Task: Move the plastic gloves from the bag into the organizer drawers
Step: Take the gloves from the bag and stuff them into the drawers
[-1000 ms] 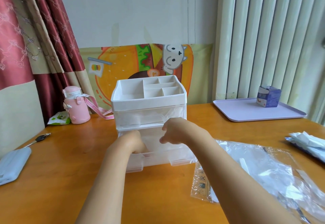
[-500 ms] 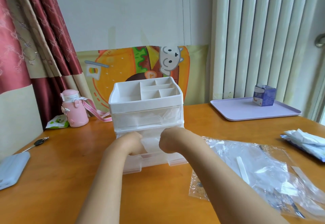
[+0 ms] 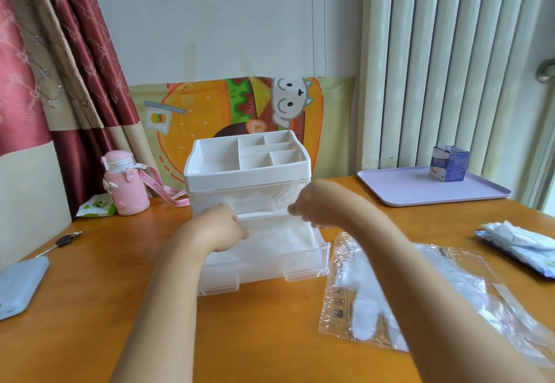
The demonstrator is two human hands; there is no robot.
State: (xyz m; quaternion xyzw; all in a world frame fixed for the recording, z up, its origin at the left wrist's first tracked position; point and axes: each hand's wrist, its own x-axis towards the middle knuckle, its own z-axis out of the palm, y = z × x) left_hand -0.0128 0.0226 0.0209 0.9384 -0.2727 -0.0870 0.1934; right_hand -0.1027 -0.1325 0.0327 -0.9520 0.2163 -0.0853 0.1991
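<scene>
The gloves (image 3: pixel 279 240) lie in the pulled-out lower drawer (image 3: pixel 270 273); more are in the bag (image 3: pixel 468 286). The left hand (image 3: pixel 219 226) curls over them and the right hand (image 3: pixel 312 205) is blurred, so I cannot tell either grip. Better to press them flat before closing.

You are wearing one head camera, looking forward and down, sitting close over the table (image 3: pixel 90 307), facing the organizer (image 3: pixel 246 172).

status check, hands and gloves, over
Left hand and right hand at the open lower drawer, grip unclear. Gloves in drawer, more in bag. Nothing blocking.
</scene>
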